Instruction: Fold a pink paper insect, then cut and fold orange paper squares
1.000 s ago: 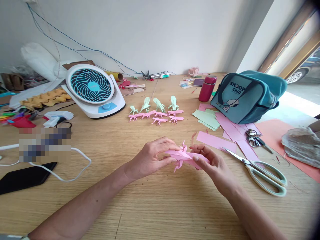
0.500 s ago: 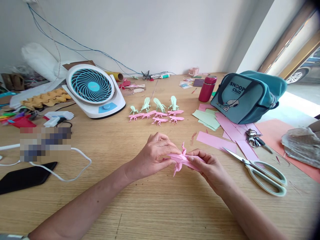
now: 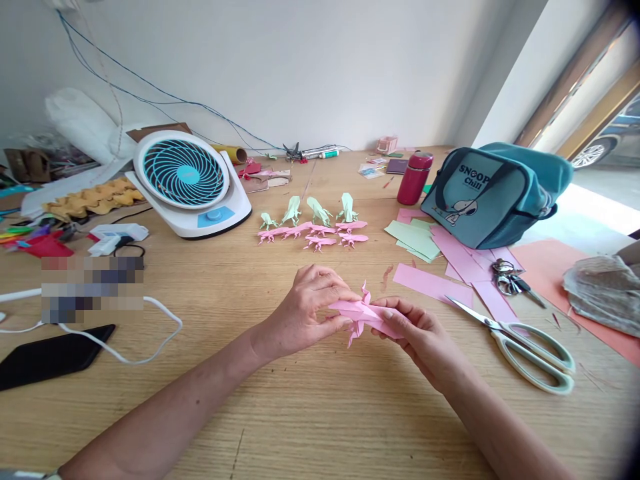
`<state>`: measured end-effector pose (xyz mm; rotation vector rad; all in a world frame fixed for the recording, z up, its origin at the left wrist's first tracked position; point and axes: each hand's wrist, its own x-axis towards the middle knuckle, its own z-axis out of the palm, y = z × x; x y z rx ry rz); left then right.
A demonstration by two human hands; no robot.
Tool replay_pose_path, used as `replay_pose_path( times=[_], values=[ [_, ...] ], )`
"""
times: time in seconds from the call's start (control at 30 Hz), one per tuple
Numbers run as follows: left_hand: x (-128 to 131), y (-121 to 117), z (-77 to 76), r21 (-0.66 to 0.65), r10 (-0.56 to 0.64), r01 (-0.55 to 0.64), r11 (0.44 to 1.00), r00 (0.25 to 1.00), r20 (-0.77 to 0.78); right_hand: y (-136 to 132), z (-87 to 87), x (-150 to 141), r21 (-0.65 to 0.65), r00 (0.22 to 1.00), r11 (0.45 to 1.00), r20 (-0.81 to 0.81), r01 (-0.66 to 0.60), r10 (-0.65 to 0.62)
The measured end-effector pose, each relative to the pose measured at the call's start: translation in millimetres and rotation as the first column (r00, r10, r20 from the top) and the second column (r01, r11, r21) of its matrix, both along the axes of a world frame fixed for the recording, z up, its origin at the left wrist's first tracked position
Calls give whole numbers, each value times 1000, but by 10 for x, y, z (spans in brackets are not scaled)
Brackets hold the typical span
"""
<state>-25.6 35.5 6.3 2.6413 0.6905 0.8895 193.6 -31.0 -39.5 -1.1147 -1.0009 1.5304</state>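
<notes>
Two bare hands meet over the wooden tabletop (image 3: pixel 280 413), joined by one piece of folded paper. The left hand (image 3: pixel 305 307) pinches one end of a pink origami insect (image 3: pixel 363 311) between thumb and fingers; its thin bent legs stick out on both sides at the middle; and the right hand (image 3: pixel 420 333) clamps the other end, thumb on top. Those right fingers were spread looser a second ago and have since closed in, so the insect now looks firmly gripped at both ends — probably good for a small adjustment of a crease.

On the surface, from the left, lie a flat black case (image 3: pixel 50 353) and a looping white cable (image 3: pixel 175 320), with a white fan (image 3: pixel 183 170) behind, its grille tilted back. Next stand four pale green origami insects (image 3: pixel 291 209), and just in front of them a cluster of finished-looking pink ones (image 3: pixel 318 243). Farther right come a red flask (image 3: pixel 411 183), pale green sheets (image 3: pixel 407 238), a pink paper strip (image 3: pixel 425 283), a teal Snoopy bag (image 3: pixel 480 193), a bunch of keys (image 3: pixel 506 277) and scissors (image 3: pixel 530 347), blades together.

Behind everything rises a plain pale wall (image 3: pixel 325 67); at the far right an opening shows part of a parked car (image 3: pixel 620 130).
</notes>
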Motion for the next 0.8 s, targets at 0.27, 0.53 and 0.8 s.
replay_pose_path(
  times=[0.27,0.53,0.8],
  values=[
    [9,-43,29,-4,21,-22,1000,998,-56,-14,-17,-31,20,1000,1000,3,-13,13],
    [46,-104,53,-98,61,-68,993,996,-66,-14,13,-72,95,996,995,86,20,-28],
    [66,-97,7,-177,68,-71,982,997,-25,-20,-21,-66,58,998,998,64,-2,-2]
  ],
)
